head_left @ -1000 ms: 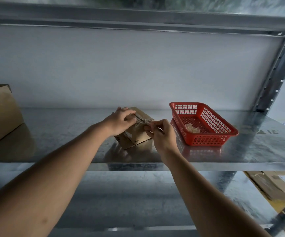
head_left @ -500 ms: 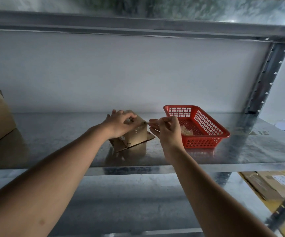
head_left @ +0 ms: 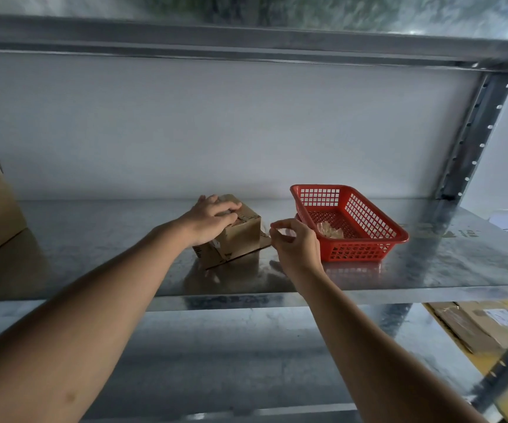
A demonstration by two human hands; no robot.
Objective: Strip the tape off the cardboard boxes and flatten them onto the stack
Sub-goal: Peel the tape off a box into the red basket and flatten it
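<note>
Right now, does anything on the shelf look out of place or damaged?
Nothing stands out. The small cardboard box sits on the metal shelf under the left hand, one flap lying open on the shelf. The red basket stands level with crumpled tape inside. The right hand hovers between them.

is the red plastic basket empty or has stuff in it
Not empty: the red plastic mesh basket holds a small clump of crumpled clear tape on its floor.
</note>
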